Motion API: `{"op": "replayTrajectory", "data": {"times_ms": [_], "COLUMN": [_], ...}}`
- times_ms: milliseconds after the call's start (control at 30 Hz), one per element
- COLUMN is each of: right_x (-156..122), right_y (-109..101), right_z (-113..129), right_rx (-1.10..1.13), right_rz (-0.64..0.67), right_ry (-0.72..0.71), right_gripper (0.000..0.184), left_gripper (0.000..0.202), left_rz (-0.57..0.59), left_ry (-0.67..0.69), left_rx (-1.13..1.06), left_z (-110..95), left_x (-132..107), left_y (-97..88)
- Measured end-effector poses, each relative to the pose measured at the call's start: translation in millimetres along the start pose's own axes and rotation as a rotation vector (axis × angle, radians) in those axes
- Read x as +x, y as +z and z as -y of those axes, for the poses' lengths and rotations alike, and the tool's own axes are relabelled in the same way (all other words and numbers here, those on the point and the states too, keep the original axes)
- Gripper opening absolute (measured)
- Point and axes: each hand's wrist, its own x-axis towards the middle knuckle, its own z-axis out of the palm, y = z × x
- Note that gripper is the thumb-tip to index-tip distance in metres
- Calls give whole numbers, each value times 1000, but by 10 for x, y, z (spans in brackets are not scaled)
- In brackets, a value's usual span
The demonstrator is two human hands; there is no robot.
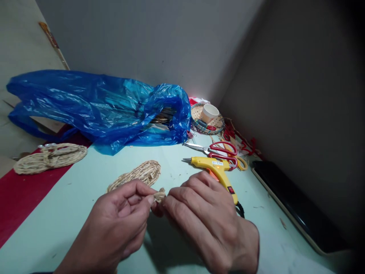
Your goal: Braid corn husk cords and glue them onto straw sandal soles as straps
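Note:
A small folded piece of pale plant-fibre braid (pixel 159 195) is pinched between both hands in the middle of the view. My left hand (pixel 119 217) is closed, its thumb and index finger pressing the left side of the piece. My right hand (pixel 205 217) is closed on the right side; its fingertips are partly hidden. Just beyond them a woven straw sole (pixel 139 174) lies flat, its near end behind my left hand. To the right are a yellow glue gun (pixel 212 163) and red-handled scissors (pixel 222 149).
A large blue plastic bag (pixel 94 106) lies along the wall. A straw slipper (pixel 54 156) with pearl-like beads rests at left. Behind the scissors, a woven tray (pixel 196 114) bears a tape roll (pixel 210 112). A black flat device (pixel 296 205) lines the right side.

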Motion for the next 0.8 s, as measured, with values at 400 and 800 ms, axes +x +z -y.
{"op": "replayTrajectory", "data": {"times_ms": [400,800], "right_x": [7,5], "right_y": [125,172], "right_z": [80,115], "right_rx": [-17,4], "right_rz": [-84,-108], "right_ry": [259,347], "right_gripper": [20,21], "left_gripper": [6,8], "left_rz": [-53,-60], "left_ry": [361,455], "left_rx": [316,389], "left_z": [97,166], "left_x": [77,37], "left_y": [-59,-65]}}
